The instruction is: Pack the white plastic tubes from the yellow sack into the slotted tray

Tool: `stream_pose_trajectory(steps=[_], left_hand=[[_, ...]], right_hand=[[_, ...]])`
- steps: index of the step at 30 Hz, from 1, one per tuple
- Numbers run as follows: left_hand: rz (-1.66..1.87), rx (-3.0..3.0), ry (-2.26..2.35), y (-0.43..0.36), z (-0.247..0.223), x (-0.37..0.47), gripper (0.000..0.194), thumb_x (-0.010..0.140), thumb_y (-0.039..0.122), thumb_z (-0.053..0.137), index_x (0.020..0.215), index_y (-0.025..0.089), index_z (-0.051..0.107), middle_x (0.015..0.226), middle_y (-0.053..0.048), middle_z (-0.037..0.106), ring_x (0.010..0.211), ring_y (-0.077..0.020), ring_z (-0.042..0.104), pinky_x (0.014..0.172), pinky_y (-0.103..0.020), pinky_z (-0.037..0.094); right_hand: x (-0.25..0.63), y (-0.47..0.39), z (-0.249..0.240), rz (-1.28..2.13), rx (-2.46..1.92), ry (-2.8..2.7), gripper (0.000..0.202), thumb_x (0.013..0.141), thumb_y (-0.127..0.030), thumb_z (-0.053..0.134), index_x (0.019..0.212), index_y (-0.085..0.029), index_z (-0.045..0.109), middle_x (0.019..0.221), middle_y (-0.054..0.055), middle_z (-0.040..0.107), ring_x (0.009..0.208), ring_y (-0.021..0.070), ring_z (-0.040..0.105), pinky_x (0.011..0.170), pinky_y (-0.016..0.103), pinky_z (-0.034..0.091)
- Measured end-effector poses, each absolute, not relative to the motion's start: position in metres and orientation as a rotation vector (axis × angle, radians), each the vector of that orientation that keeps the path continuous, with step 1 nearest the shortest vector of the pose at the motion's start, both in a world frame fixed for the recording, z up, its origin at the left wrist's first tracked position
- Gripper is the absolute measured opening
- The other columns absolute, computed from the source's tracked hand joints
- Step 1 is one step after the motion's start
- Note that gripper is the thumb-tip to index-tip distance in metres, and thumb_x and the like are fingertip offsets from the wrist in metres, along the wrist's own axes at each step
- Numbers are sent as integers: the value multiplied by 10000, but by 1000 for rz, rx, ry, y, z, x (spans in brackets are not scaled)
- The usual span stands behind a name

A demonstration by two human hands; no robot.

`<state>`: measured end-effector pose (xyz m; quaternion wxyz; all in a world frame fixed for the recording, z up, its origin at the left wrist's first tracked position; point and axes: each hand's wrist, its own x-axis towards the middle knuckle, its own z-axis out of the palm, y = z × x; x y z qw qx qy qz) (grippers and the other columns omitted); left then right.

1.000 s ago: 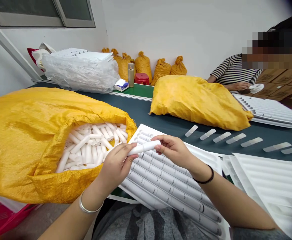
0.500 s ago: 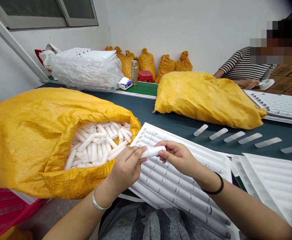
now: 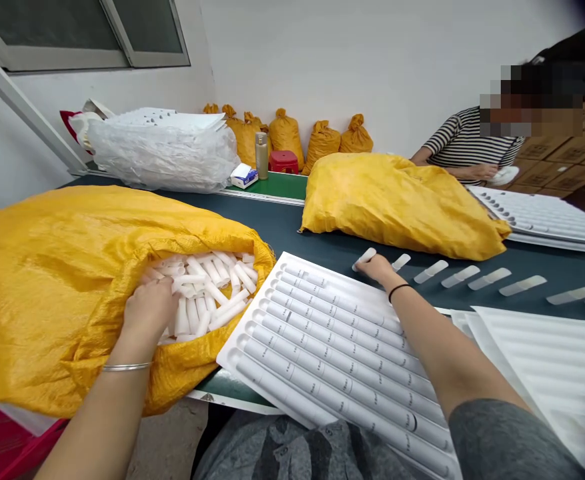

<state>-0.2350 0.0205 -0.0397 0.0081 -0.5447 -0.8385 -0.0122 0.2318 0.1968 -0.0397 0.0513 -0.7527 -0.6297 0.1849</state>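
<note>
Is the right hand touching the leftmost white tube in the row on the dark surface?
Touching. The head view shows the right hand gripping the leftmost white tube toward its near end, with the far end sticking out past the hand.

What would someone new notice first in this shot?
Probably the big open yellow sack at left, its mouth full of white tubes, the left hand reaching in. Then the white tray of printed tubes, front and centre; beyond it, the right hand touches a translucent piece.
</note>
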Motion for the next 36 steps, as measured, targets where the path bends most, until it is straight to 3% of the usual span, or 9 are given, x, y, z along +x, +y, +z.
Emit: stream_pose_trajectory(steps=[3, 7, 11, 16, 21, 24, 28, 32, 36], left_hand=[[-57, -1782, -2661, 17, -46, -242, 314, 762, 273, 507, 941, 62, 655, 839, -249, 657, 818, -397, 623, 705, -480, 480], [-371, -1953, -2540, 13, -45, -209, 373, 827, 342, 492, 1131, 157, 602, 1111, -138, 651, 1044, -294, 587, 880, -392, 468], [-1285, -2247, -2174, 10, -36, -145, 265, 830, 334, 568, 1049, 202, 638, 1080, -58, 667, 1037, -213, 596, 931, -331, 460], [-1823, -2411, -1848, 7, -27, -92, 227, 798, 212, 655, 1023, 237, 666, 1032, -41, 671, 1012, -191, 603, 948, -334, 456], [-3161, -1636, -1771, 7, -23, -72, 372, 739, 210, 738, 1061, 278, 564, 984, -6, 675, 953, -142, 633, 863, -292, 513], [-3563, -1325, -1786, 9, -21, -62, 471, 694, 210, 779, 1085, 299, 531, 938, 21, 671, 868, -102, 639, 782, -233, 526], [-3313, -1547, -2077, 9, -22, -56, 355, 635, 277, 820, 925, 214, 624, 862, 14, 662, 790, -98, 621, 746, -205, 507], [-2391, -2086, -2471, 4, -19, -63, 344, 685, 369, 772, 962, 184, 686, 839, -26, 683, 727, -138, 610, 659, -233, 485], [-1902, -2501, -2359, -2, -10, -68, 345, 794, 406, 662, 1068, 196, 680, 916, -45, 697, 821, -184, 633, 727, -280, 496]], right_hand=[[241, 203, -40, 671, -2444, -2005, 248, 899, -339, 578, 1014, -122, 614, 999, 57, 638, 873, 158, 622, 791, 360, 521], [225, 194, -27, 630, -2366, -2165, 230, 863, -315, 597, 898, -101, 676, 959, 130, 668, 933, 243, 627, 823, 383, 479], [185, 166, -34, 650, -1933, -2400, 195, 820, -329, 611, 888, -187, 725, 1023, 92, 682, 989, 238, 618, 831, 280, 443], [161, 144, -46, 590, -1673, -2413, 148, 700, -183, 666, 834, -123, 679, 1010, 150, 641, 954, 273, 598, 849, 335, 430], [164, 115, -29, 715, -1473, -2291, 231, 798, -226, 558, 1018, -158, 551, 832, 54, 629, 763, 186, 614, 710, 310, 488], [159, 87, -17, 1178, -1084, -2089, 235, 884, -307, 488, 1083, -183, 506, 831, 29, 634, 681, 136, 624, 642, 276, 517], [158, 65, -2, 1442, -719, -1745, 269, 897, -336, 535, 1120, -187, 539, 901, 59, 646, 726, 145, 636, 669, 304, 539], [170, 66, 17, 857, -670, -2062, 251, 893, -222, 557, 1140, -216, 595, 1081, 84, 648, 968, 188, 621, 851, 345, 505], [176, 69, 28, 613, -548, -2283, 276, 912, -188, 513, 1179, -203, 581, 1081, 92, 667, 1039, 190, 609, 896, 325, 486]])
